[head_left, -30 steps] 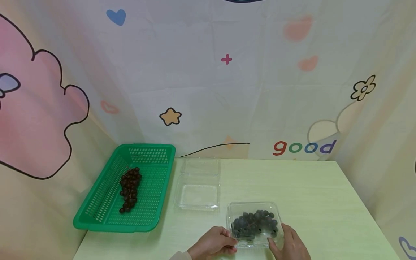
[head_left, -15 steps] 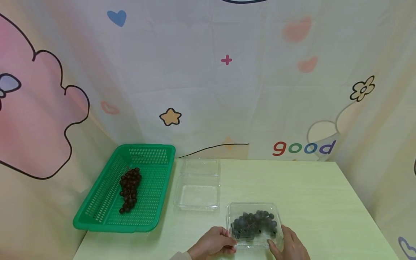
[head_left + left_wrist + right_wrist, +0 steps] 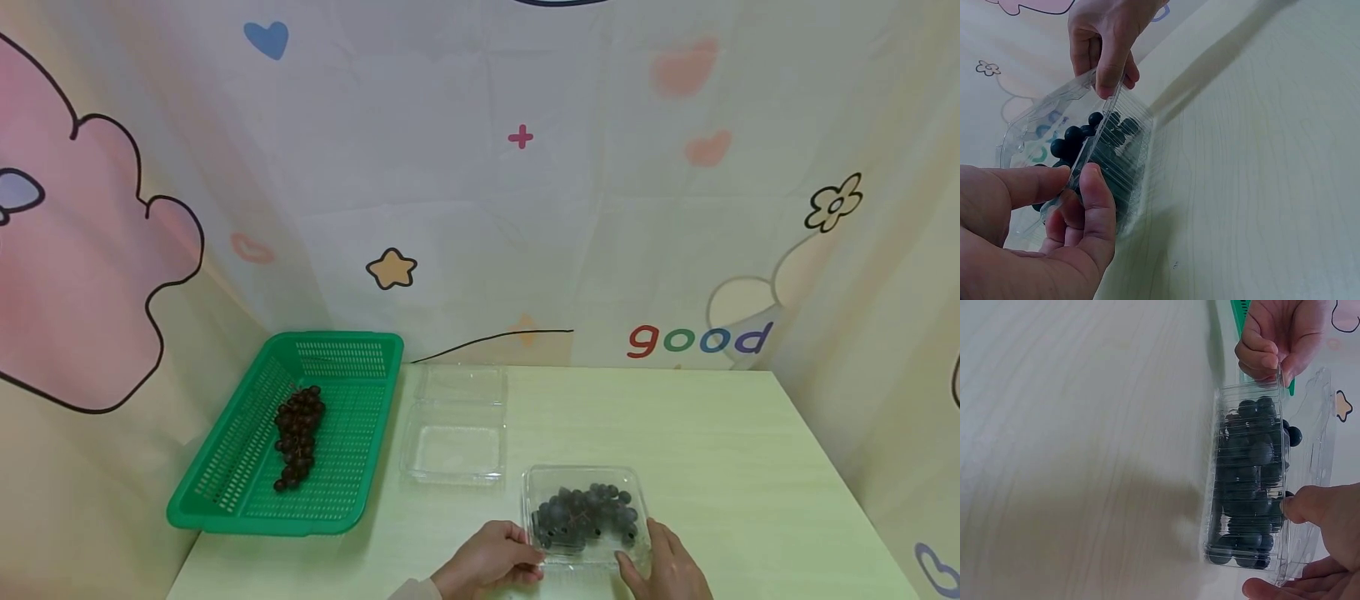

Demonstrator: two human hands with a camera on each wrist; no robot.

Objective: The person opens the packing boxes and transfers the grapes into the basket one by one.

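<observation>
A clear plastic clamshell box (image 3: 583,472) stands on the table near its front edge, its lid over a bunch of dark blue-black grapes (image 3: 581,518). At the box's front left corner, my left hand (image 3: 491,557) pinches the rim between thumb and fingertips, as the left wrist view also shows. My right hand (image 3: 667,567) grips the front right corner, the thumb on the front rim and the fingers along the right side. In the right wrist view the grapes (image 3: 1244,481) show through the ribbed front wall, and the thumb of my right hand (image 3: 1335,531) presses the rim.
Behind and to the left, a second clear clamshell box (image 3: 459,403) lies with its lid folded back. A green plastic basket (image 3: 270,527) at the far left holds a bunch of dark red grapes (image 3: 298,437). A printed curtain (image 3: 465,167) hangs behind the pale wooden table (image 3: 735,467).
</observation>
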